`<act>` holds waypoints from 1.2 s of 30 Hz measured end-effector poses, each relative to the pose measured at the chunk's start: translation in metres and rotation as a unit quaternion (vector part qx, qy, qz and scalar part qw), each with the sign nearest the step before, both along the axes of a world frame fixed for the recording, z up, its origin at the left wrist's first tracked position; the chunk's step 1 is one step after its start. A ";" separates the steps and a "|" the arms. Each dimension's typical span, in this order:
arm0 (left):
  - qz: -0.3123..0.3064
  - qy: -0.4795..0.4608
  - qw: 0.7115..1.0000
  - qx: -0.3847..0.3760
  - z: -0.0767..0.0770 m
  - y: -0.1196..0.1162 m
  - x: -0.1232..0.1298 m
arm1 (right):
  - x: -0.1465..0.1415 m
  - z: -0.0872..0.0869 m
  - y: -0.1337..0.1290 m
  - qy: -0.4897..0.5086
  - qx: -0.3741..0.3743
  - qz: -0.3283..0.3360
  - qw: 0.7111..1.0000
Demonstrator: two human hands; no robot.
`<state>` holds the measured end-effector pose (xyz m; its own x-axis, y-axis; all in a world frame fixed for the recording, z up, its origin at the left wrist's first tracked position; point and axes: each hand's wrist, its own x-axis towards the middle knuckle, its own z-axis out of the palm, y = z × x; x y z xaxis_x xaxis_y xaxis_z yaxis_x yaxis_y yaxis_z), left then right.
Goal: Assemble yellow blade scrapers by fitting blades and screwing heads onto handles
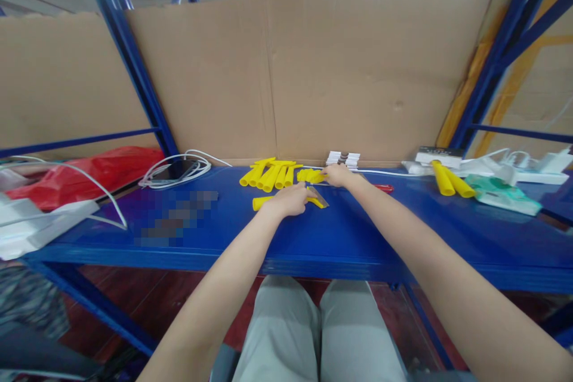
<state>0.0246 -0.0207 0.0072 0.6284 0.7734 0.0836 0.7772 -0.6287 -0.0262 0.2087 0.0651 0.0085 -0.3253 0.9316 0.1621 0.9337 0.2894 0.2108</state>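
My left hand is closed on a yellow-handled scraper, whose grey blade points right; the handle end shows left of the hand. My right hand reaches to the right end of a small group of yellow pieces, its fingertips on one of them. Just left of these, several yellow handles lie side by side on the blue table. Small white boxes or blocks stand behind my right hand.
A red bag and coiled white cable lie left. A red tool is beyond my right forearm. Two yellow cones, a green packet and a power strip lie right. Cardboard stands behind.
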 end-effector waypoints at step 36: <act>-0.013 -0.024 0.999 0.022 -0.006 0.006 0.004 | 0.012 -0.004 -0.079 0.624 -0.195 -0.028 0.756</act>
